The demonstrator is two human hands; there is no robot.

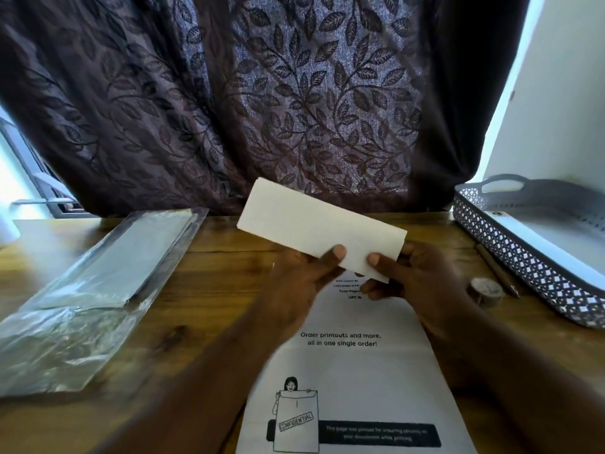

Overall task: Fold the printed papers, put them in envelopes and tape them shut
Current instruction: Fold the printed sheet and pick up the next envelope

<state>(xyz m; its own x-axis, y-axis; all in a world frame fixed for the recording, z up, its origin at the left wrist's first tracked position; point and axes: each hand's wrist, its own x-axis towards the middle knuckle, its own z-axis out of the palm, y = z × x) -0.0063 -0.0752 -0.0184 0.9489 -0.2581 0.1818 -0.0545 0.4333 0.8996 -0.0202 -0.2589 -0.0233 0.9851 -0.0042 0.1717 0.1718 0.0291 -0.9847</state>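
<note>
Now: two hands (353, 283) | one folded paper (320, 231) | one printed sheet (353, 371)

Matt paper slip (314, 224), glossy plastic sleeve (98, 283) (crinkled), grained wooden table (212, 263).

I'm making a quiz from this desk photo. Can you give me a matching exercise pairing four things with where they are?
Things:
1. folded paper
2. plastic packet
3. tape roll
4. printed sheet

Places:
A. flat on the table under the forearms
B. lying at the left of the table
C. held up in both hands
D. beside the grey basket at right

Pairs: 1-C, 2-B, 3-D, 4-A
</note>
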